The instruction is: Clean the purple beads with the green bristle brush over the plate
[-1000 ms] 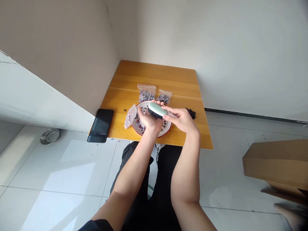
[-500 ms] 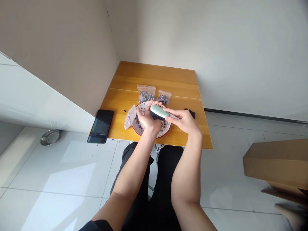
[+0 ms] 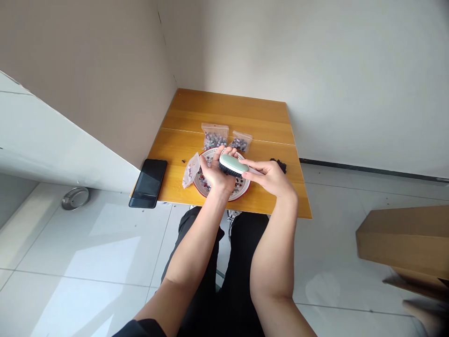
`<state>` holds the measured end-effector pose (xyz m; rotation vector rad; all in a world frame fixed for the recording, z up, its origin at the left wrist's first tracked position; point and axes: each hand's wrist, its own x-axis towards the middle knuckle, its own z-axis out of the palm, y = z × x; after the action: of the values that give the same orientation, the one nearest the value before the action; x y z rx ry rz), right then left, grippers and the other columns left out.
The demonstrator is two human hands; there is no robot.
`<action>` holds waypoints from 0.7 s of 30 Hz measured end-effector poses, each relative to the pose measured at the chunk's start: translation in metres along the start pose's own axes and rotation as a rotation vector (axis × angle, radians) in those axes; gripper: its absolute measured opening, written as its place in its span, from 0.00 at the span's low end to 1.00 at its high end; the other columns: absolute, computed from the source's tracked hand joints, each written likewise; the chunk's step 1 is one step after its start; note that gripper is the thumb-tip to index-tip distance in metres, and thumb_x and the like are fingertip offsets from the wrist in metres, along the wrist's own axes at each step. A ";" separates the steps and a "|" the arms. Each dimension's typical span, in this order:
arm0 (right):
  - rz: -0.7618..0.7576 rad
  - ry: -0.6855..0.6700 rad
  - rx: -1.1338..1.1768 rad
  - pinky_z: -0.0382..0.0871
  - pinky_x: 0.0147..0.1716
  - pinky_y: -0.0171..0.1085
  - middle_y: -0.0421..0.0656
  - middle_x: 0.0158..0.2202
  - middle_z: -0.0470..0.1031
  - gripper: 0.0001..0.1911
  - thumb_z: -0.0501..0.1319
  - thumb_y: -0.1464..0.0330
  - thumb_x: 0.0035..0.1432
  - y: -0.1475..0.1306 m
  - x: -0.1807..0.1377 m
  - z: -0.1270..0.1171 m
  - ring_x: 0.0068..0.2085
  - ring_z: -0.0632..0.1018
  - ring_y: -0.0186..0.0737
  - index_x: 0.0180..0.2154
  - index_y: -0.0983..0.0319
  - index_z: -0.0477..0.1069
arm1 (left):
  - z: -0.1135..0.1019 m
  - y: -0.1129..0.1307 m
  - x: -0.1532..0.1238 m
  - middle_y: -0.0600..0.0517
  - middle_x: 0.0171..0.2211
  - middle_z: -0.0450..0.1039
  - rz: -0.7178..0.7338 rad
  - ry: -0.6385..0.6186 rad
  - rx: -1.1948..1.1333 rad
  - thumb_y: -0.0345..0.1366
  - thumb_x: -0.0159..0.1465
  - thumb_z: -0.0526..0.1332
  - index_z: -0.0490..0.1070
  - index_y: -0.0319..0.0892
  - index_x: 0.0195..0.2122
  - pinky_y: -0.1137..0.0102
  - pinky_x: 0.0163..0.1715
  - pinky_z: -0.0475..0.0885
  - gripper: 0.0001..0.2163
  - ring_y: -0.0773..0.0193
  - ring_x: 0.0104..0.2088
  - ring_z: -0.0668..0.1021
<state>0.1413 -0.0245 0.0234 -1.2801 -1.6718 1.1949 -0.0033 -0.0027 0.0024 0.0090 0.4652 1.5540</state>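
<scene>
A pale green brush (image 3: pixel 233 164) with dark bristles hangs over a plate (image 3: pixel 242 191) of mixed beads on the wooden table (image 3: pixel 224 112). My right hand (image 3: pixel 268 177) pinches the brush at its right end. My left hand (image 3: pixel 216 171) is cupped with the palm up under the bristles, fingers curled about the brush's left end. Two clear bags of beads, one larger (image 3: pixel 214 137) and one smaller (image 3: pixel 240 141), lie just behind the plate. A third small bag (image 3: pixel 190 169) lies at the plate's left.
A black phone (image 3: pixel 148 182) lies over the table's left front corner. A dark clump (image 3: pixel 280 164) sits right of the plate. A metal bowl (image 3: pixel 75 198) stands on the tiled floor at left. Cardboard boxes (image 3: pixel 403 241) stand at right. Walls close the table's left and back.
The brush has slid a little to the right and down across my left palm. Both hands stay over the plate.
</scene>
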 end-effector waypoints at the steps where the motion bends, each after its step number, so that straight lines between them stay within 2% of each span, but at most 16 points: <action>1: -0.005 -0.018 0.006 0.68 0.64 0.50 0.37 0.58 0.77 0.23 0.71 0.59 0.56 -0.001 0.000 0.001 0.61 0.76 0.53 0.54 0.50 0.78 | 0.000 -0.001 0.000 0.44 0.39 0.76 -0.005 0.009 0.000 0.61 0.68 0.44 0.75 0.40 0.40 0.62 0.51 0.73 0.30 0.59 0.41 0.80; 4: -0.037 -0.001 -0.003 0.64 0.67 0.48 0.36 0.59 0.76 0.23 0.71 0.60 0.56 -0.005 0.003 0.006 0.65 0.72 0.52 0.54 0.50 0.78 | 0.001 -0.004 -0.001 0.46 0.36 0.75 -0.022 -0.035 -0.045 0.59 0.68 0.44 0.74 0.40 0.37 0.64 0.51 0.73 0.29 0.60 0.39 0.80; 7: -0.035 0.055 -0.008 0.66 0.65 0.49 0.36 0.59 0.76 0.23 0.70 0.61 0.56 -0.005 0.005 0.008 0.63 0.74 0.52 0.54 0.50 0.78 | 0.000 -0.005 -0.001 0.48 0.33 0.73 -0.034 -0.093 -0.096 0.58 0.68 0.45 0.74 0.41 0.36 0.65 0.51 0.73 0.28 0.62 0.38 0.79; 10: 0.000 0.032 -0.004 0.69 0.63 0.51 0.37 0.57 0.77 0.23 0.70 0.60 0.56 -0.003 0.001 0.004 0.60 0.77 0.54 0.54 0.51 0.78 | 0.000 -0.001 0.001 0.46 0.36 0.75 -0.009 -0.028 -0.045 0.60 0.68 0.45 0.74 0.41 0.39 0.63 0.52 0.73 0.29 0.60 0.40 0.80; 14: -0.003 -0.039 0.013 0.67 0.65 0.49 0.37 0.58 0.77 0.23 0.71 0.59 0.56 -0.004 -0.001 0.002 0.63 0.74 0.54 0.54 0.51 0.78 | 0.001 0.000 -0.001 0.43 0.40 0.76 -0.003 0.024 0.001 0.61 0.68 0.45 0.75 0.39 0.41 0.63 0.52 0.72 0.31 0.58 0.44 0.80; 18: -0.073 0.052 -0.008 0.68 0.64 0.48 0.37 0.58 0.77 0.22 0.71 0.60 0.56 -0.005 0.005 0.009 0.63 0.75 0.50 0.53 0.50 0.79 | 0.001 -0.003 -0.001 0.47 0.35 0.75 -0.026 -0.072 -0.081 0.59 0.68 0.45 0.74 0.40 0.37 0.66 0.49 0.73 0.28 0.62 0.39 0.79; 21: -0.111 0.156 0.018 0.74 0.57 0.47 0.39 0.53 0.81 0.22 0.71 0.60 0.55 -0.005 0.005 0.009 0.55 0.80 0.49 0.52 0.51 0.80 | -0.002 -0.001 0.002 0.46 0.36 0.75 -0.046 -0.001 -0.064 0.60 0.68 0.47 0.75 0.40 0.39 0.67 0.50 0.74 0.28 0.61 0.41 0.80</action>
<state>0.1303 -0.0222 0.0248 -1.2203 -1.5931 1.0162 -0.0027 -0.0011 -0.0001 -0.0500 0.4126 1.5229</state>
